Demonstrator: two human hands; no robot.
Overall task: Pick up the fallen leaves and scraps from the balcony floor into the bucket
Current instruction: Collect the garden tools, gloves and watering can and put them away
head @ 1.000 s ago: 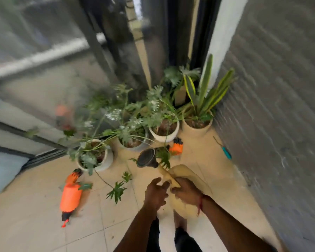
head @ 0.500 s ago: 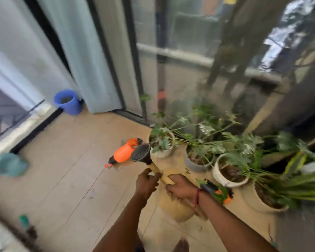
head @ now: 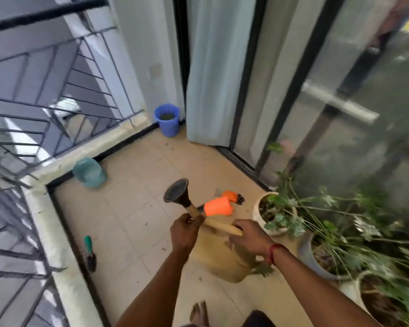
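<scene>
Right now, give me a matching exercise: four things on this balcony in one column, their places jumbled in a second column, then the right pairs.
1. blue bucket
2. trowel
3. orange sprayer
4. watering can

A. held by left hand and right hand
B. floor, beside the railing curb
C. far corner, beside the curtain
D. floor, near the white pot

Pairs: 1-C, 2-B, 3-D, 4-A.
</scene>
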